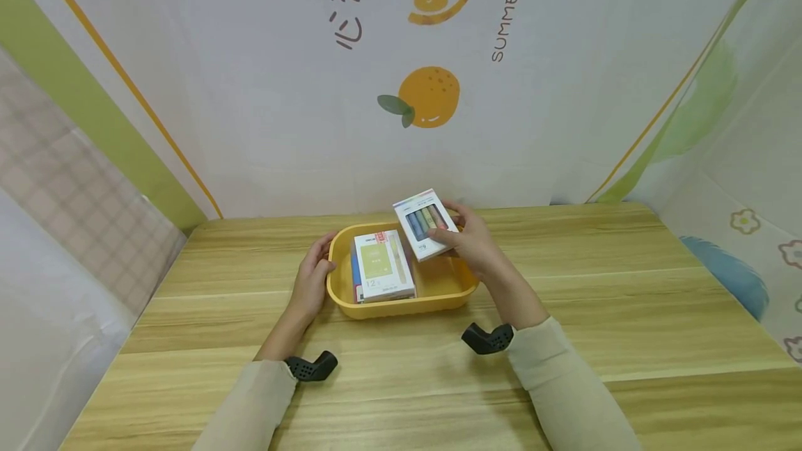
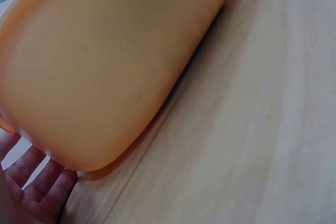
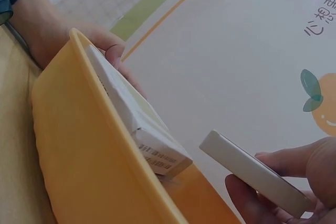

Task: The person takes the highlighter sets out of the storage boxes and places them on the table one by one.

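Observation:
My right hand (image 1: 471, 239) pinches a white box (image 1: 423, 248) by its right side, thumb on the front. Its window shows several coloured sticks whose exact kind I cannot tell. The box is tilted above the right part of a yellow plastic basket (image 1: 401, 310). At the basket's left end my left hand (image 1: 310, 275) grips the rim, and in the left wrist view its fingers (image 2: 44, 182) touch the outer wall. Inside, on the left, lies a white box with a yellow-green panel (image 1: 378, 261), over something blue (image 1: 356, 270) that is mostly hidden.
The basket stands on a wood-grain table (image 1: 626, 284), near its back edge. Behind hangs a white cloth (image 1: 282, 124) printed with oranges and lettering. Dark wrist mounts (image 1: 486, 339) sit on both forearms.

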Demonstrator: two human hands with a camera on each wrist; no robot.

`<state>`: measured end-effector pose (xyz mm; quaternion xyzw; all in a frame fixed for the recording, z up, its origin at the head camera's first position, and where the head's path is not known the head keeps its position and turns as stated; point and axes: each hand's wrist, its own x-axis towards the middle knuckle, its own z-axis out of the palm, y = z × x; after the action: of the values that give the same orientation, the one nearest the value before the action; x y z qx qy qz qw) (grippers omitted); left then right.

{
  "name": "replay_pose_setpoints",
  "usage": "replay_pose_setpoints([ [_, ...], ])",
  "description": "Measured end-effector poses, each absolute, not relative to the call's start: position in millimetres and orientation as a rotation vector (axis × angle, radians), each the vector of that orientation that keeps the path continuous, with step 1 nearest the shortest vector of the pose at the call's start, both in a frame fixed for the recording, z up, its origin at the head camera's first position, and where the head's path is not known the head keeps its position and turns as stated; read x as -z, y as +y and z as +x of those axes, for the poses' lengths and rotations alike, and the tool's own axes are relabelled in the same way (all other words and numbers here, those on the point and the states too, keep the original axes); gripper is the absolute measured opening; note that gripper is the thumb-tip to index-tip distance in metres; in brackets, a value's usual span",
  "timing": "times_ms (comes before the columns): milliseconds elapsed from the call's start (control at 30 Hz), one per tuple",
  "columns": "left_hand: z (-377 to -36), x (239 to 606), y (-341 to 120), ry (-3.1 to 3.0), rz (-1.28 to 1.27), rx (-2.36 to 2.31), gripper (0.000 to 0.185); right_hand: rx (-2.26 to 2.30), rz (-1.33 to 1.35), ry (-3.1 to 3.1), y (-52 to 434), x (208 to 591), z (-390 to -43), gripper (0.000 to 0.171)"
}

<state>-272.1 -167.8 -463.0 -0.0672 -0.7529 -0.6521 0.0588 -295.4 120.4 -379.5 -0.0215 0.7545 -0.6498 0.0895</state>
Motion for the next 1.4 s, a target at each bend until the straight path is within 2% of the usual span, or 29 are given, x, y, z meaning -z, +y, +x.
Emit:
replay_pose_setpoints([
  [1400, -272, 462, -168, -2.276, -0.214, 1.981, 0.06, 1.979, 0.084, 2.27, 139, 382, -305, 0.073],
])
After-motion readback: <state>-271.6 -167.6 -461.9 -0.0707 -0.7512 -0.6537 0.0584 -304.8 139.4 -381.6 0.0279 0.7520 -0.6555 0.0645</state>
